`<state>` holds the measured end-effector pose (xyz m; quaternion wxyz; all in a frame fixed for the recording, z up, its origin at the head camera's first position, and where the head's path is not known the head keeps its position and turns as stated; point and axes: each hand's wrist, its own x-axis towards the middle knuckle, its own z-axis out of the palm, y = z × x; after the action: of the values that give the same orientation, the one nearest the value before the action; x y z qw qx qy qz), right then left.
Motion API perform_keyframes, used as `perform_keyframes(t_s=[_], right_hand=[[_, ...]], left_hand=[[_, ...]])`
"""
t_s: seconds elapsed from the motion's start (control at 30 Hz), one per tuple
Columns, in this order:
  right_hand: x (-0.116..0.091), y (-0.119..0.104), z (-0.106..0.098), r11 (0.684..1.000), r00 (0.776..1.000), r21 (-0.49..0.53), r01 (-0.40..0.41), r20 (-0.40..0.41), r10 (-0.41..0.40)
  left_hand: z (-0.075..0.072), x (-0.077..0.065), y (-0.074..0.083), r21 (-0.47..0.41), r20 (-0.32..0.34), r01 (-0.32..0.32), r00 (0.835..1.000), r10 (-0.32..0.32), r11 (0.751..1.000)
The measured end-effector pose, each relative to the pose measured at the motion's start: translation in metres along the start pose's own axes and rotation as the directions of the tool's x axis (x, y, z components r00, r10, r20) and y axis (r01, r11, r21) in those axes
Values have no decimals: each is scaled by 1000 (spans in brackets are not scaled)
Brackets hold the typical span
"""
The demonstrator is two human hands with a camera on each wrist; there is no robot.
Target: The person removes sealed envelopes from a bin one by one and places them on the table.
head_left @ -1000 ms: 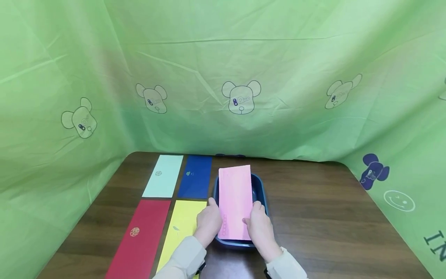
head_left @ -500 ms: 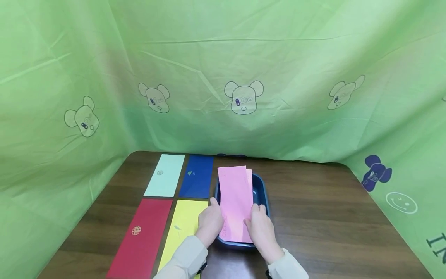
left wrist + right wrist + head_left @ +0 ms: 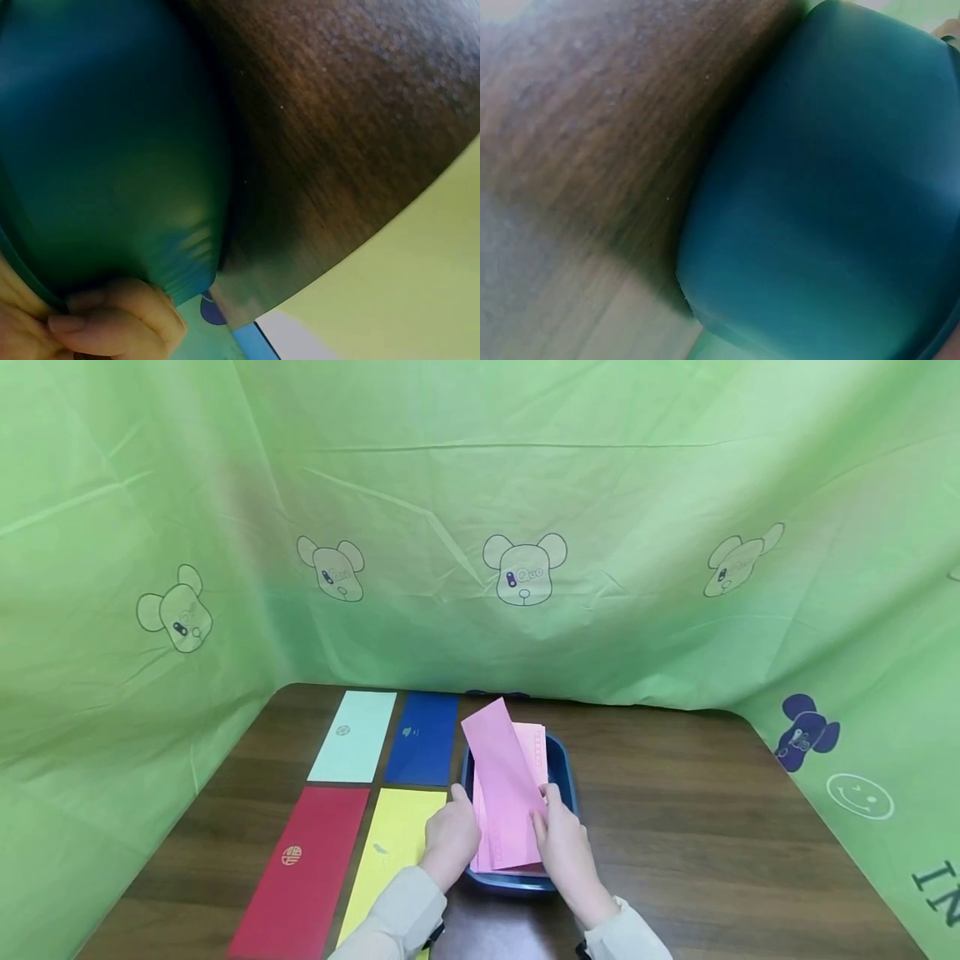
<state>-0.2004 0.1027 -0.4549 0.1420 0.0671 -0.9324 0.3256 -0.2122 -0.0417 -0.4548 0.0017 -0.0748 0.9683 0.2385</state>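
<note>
At the blue bin [image 3: 504, 884] your left hand [image 3: 452, 833] grips, your right hand [image 3: 566, 843] pinches a pink envelope [image 3: 504, 789], seemingly separating it, so lift gently.

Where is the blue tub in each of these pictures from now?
Head: blue tub just below centre, partly covered by pink envelopes.
Left wrist: blue tub fills most of the left half, running off the edge.
Right wrist: blue tub fills most of the right half, running off the edge.
Shared landmark: the brown table, beside it in all three.
</note>
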Motion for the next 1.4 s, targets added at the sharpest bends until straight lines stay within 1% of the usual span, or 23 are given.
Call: perform_keyframes(t_s=[0.13, 0.2, 0.27, 0.33, 0.47, 0.53, 0.63, 0.73, 0.8, 0.87, 0.93, 1.0, 1.07, 1.13, 1.23, 1.33, 1.4], right_hand=[[4, 1, -6, 988, 996, 124, -87, 17, 85], [6, 1, -9, 978, 991, 164, -131, 33, 127], [7, 1, -11, 967, 984, 182, -177, 59, 169], [6, 1, -12, 962, 978, 182, -206, 82, 194], [6, 0, -14, 954, 969, 179, -242, 102, 227], [6, 0, -17, 949, 967, 192, -250, 95, 235], [8, 2, -21, 937, 969, 247, -247, 60, 239], [13, 6, -27, 923, 972, 327, -205, -40, 230], [17, 10, -31, 913, 965, 370, -174, -122, 233], [22, 15, -36, 904, 948, 398, -157, -196, 251], [27, 20, -41, 897, 929, 413, -157, -247, 276], [32, 27, -45, 890, 914, 422, -176, -265, 307], [37, 35, -50, 873, 896, 441, -208, -273, 352], [41, 45, -53, 848, 875, 467, -251, -264, 405], [47, 60, -57, 790, 837, 533, -303, -249, 488], [50, 74, -58, 738, 805, 583, -339, -226, 548], [51, 82, -57, 711, 788, 605, -358, -212, 578]], left_hand=[[-1, 2, 1, 4, 1, 5, 1000, -5, 1000], [-1, 3, 2, 0, 9, 18, 1000, -18, 1000], [-2, 2, 2, 0, 13, 27, 1000, -27, 1000], [-1, 1, 1, 0, 12, 28, 1000, -28, 1000], [0, 0, 1, 5, 2, 15, 1000, -15, 1000], [0, -1, 1, 6, 2, 14, 1000, -14, 1000], [-1, 0, 1, -1, 2, 18, 1000, -18, 1000], [0, 0, 1, -7, -8, 18, 1000, -18, 1000], [0, 1, 1, -14, -7, 20, 1000, -20, 1000], [1, 1, 1, -18, -6, 21, 1000, -21, 1000], [1, 0, 1, -20, 2, 25, 1000, -25, 999], [1, 0, 0, -15, 7, 27, 1000, -26, 1000], [0, 0, 1, -11, 5, 22, 1000, -22, 1000], [-1, -1, 1, -8, 7, 21, 1000, -21, 1000], [-2, -2, 2, -2, 8, 18, 1000, -18, 1000], [-1, -1, 1, 5, 10, 16, 1000, -16, 1000], [-1, 0, 1, 4, 7, 15, 1000, -15, 1000]])
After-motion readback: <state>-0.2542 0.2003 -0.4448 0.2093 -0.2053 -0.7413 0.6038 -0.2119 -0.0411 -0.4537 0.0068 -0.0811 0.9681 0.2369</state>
